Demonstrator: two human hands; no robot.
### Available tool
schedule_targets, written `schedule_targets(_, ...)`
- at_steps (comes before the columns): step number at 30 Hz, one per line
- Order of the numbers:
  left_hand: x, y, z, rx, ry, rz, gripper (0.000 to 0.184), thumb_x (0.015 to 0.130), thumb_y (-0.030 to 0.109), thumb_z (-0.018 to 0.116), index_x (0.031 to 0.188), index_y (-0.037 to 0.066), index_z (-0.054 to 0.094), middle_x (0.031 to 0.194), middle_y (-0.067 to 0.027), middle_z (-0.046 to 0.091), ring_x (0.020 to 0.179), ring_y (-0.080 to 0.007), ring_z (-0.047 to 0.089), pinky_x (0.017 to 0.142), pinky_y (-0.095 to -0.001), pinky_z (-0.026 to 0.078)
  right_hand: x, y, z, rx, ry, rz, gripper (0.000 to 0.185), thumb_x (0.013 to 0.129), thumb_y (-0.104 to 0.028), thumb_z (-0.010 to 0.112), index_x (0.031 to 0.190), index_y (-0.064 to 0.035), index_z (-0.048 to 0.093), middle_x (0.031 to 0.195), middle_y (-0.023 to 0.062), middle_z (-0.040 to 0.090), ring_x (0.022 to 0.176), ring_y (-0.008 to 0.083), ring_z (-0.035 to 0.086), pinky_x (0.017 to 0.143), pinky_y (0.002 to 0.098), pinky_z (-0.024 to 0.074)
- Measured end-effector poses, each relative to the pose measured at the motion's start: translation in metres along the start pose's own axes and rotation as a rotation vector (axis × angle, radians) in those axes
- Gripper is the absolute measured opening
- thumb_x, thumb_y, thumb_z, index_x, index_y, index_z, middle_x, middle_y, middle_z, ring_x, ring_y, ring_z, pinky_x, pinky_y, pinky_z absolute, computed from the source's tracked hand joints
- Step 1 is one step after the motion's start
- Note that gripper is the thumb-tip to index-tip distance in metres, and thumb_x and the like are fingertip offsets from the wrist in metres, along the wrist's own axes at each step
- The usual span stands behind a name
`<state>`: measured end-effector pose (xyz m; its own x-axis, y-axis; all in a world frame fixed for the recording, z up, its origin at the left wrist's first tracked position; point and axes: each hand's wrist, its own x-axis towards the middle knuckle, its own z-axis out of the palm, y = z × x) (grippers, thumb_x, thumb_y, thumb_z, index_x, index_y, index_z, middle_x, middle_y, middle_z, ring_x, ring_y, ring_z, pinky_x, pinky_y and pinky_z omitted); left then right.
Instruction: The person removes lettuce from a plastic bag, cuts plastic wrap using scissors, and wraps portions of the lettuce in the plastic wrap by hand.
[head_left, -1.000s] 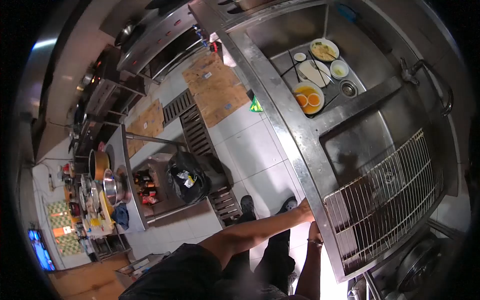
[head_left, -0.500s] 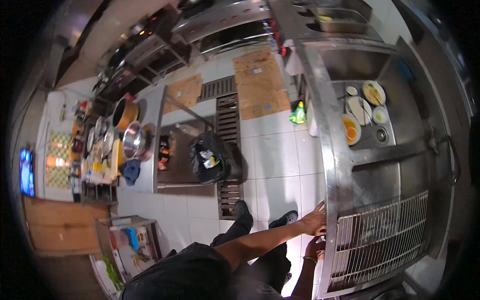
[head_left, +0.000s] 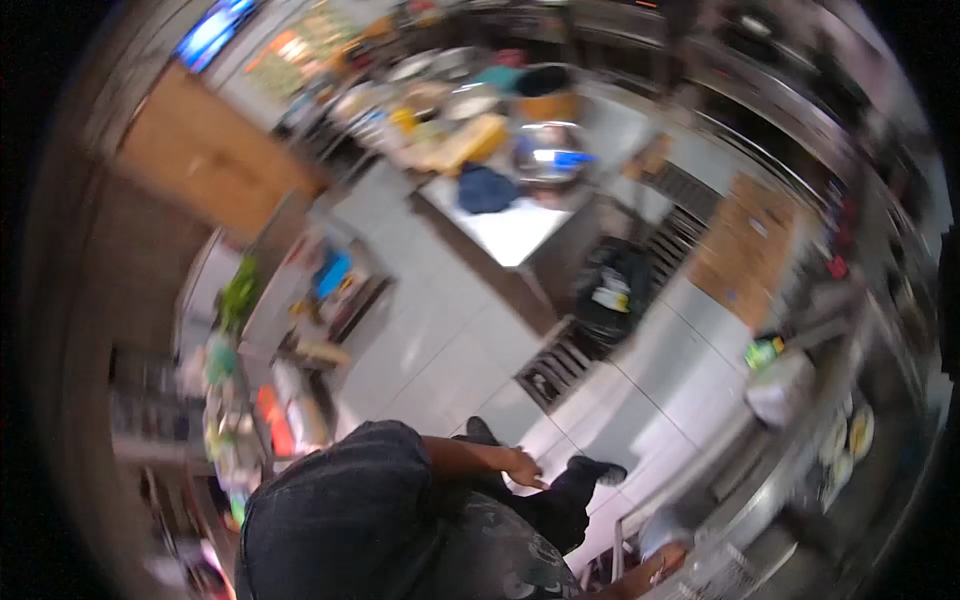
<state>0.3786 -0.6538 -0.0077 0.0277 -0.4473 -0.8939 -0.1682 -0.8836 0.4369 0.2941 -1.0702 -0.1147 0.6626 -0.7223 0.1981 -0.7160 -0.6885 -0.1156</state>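
My left hand (head_left: 524, 468) hangs over my legs above the tiled floor, its fingers partly stretched and nothing visible in them. At the lower right, my right hand (head_left: 668, 563) is by the front edge of the steel sink, close to a wire rack (head_left: 715, 572). Motion smears its fingers, so its grip does not show. Just beyond it is a pale rounded thing (head_left: 660, 530) that I cannot make out. Farther along the sink, several used dishes (head_left: 838, 462) appear small and blurred.
A black-lined bin (head_left: 610, 290) stands beside the floor drain grate (head_left: 556, 372). Behind it, a worktable holds a steel bowl (head_left: 548, 155) and a dark cloth (head_left: 487, 188). Flattened cardboard (head_left: 748, 250) lies on the floor. Shelving with greens (head_left: 238, 292) is at left.
The view has swung left, pushing the sink to the right edge. My left hand has come away from the sink's front edge; my right hand remains near it.
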Motion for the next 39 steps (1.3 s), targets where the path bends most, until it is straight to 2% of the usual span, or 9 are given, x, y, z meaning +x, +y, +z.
schedule_targets(7, -0.172, -0.132, 0.137, -0.817, 0.204, 0.133, 0.081, 0.096, 0.067, 0.034, 0.127, -0.004, 0.058, 0.129, -0.0193, 0.06, 0.121, -0.0346, 0.053, 0.103, -0.046, 0.037, -0.121, -0.169, -0.027, 0.271, -0.716, -0.842, 0.068, 0.093, -0.058, 0.047, 0.135, -0.0033, 0.043, 0.123, 0.0253, 0.054, 0.107, 0.0407, 0.053, 0.09, 0.0444, 0.0424)
schedule_targets(12, -0.223, -0.236, 0.21, -0.682, 0.677, 0.237, 0.07, 0.096, 0.061, 0.043, 0.107, -0.005, 0.065, 0.101, -0.0262, 0.066, 0.09, -0.0386, 0.063, 0.08, -0.0468, 0.046, -0.201, -0.254, -0.026, -0.149, -1.38, -1.08, 0.075, 0.093, -0.061, 0.045, 0.143, -0.0052, 0.037, 0.134, 0.0267, 0.049, 0.119, 0.0426, 0.049, 0.1, 0.0452, 0.039)
schedule_targets(18, -0.265, -0.316, 0.296, -0.917, 1.222, 0.055, 0.044, 0.088, 0.044, 0.062, 0.1, 0.002, 0.067, 0.095, -0.0194, 0.068, 0.094, -0.0385, 0.064, 0.081, -0.0476, 0.048, -0.28, -0.405, 0.021, -0.26, -1.637, -1.186, 0.069, 0.097, -0.055, 0.044, 0.147, -0.0083, 0.037, 0.137, 0.0266, 0.049, 0.121, 0.0451, 0.05, 0.102, 0.0443, 0.0412)
schedule_targets(19, -0.271, -0.327, 0.305, -0.968, 1.27, 0.029, 0.042, 0.087, 0.043, 0.063, 0.099, 0.003, 0.067, 0.095, -0.0188, 0.068, 0.094, -0.0387, 0.064, 0.081, -0.0478, 0.048, -0.295, -0.448, -0.037, -0.299, -1.357, -1.861, 0.056, 0.101, -0.043, 0.042, 0.143, -0.0076, 0.041, 0.132, 0.0289, 0.052, 0.118, 0.0447, 0.052, 0.098, 0.0451, 0.0438)
schedule_targets(23, -0.286, -0.367, 0.362, -1.088, 1.443, -0.07, 0.036, 0.089, 0.04, 0.06, 0.096, 0.005, 0.065, 0.094, -0.0181, 0.067, 0.091, -0.0372, 0.064, 0.077, -0.0473, 0.049, -0.386, -0.566, -0.182, -0.362, -1.479, -1.604, 0.048, 0.101, -0.039, 0.043, 0.138, -0.0084, 0.048, 0.125, 0.0277, 0.057, 0.109, 0.0469, 0.056, 0.094, 0.0482, 0.0445)
schedule_targets(26, -0.252, -0.405, 0.402, -1.273, 1.549, -0.122, 0.034, 0.088, 0.04, 0.061, 0.098, 0.008, 0.064, 0.092, -0.0164, 0.067, 0.09, -0.0371, 0.064, 0.077, -0.0478, 0.049, -0.4, -0.61, -0.108, -0.188, -1.368, -2.111, 0.052, 0.097, -0.049, 0.046, 0.128, -0.0087, 0.059, 0.119, 0.0261, 0.061, 0.11, 0.0475, 0.056, 0.094, 0.0505, 0.0427)
schedule_targets(30, -0.309, -0.434, 0.418, -1.472, 1.434, -0.347, 0.037, 0.088, 0.042, 0.06, 0.104, 0.009, 0.066, 0.1, -0.0181, 0.067, 0.095, -0.039, 0.063, 0.083, -0.0475, 0.049, -0.506, -0.726, -0.235, -0.668, -1.314, -1.885, 0.049, 0.095, -0.049, 0.051, 0.111, -0.0059, 0.069, 0.104, 0.0281, 0.065, 0.105, 0.044, 0.061, 0.09, 0.0471, 0.0471)
schedule_targets(35, -0.342, -0.498, 0.427, -1.62, 1.394, -0.407, 0.047, 0.087, 0.051, 0.058, 0.102, 0.008, 0.068, 0.105, -0.0203, 0.067, 0.099, -0.0396, 0.063, 0.088, -0.0473, 0.048, -0.58, -0.86, -0.15, -0.484, -1.492, -1.758, 0.035, 0.092, -0.038, 0.058, 0.091, -0.0057, 0.071, 0.085, 0.0191, 0.069, 0.086, 0.0364, 0.067, 0.074, 0.0445, 0.0517)
schedule_targets(39, -0.406, -0.564, 0.413, -1.634, 1.356, -0.444, 0.051, 0.088, 0.055, 0.057, 0.095, 0.006, 0.069, 0.101, -0.0193, 0.069, 0.096, -0.0378, 0.064, 0.084, -0.0466, 0.05, -0.7, -0.981, -0.196, 0.261, -1.054, -2.21, 0.024, 0.093, -0.025, 0.058, 0.081, -0.0055, 0.063, 0.074, 0.0174, 0.064, 0.072, 0.0376, 0.063, 0.066, 0.0469, 0.0499)
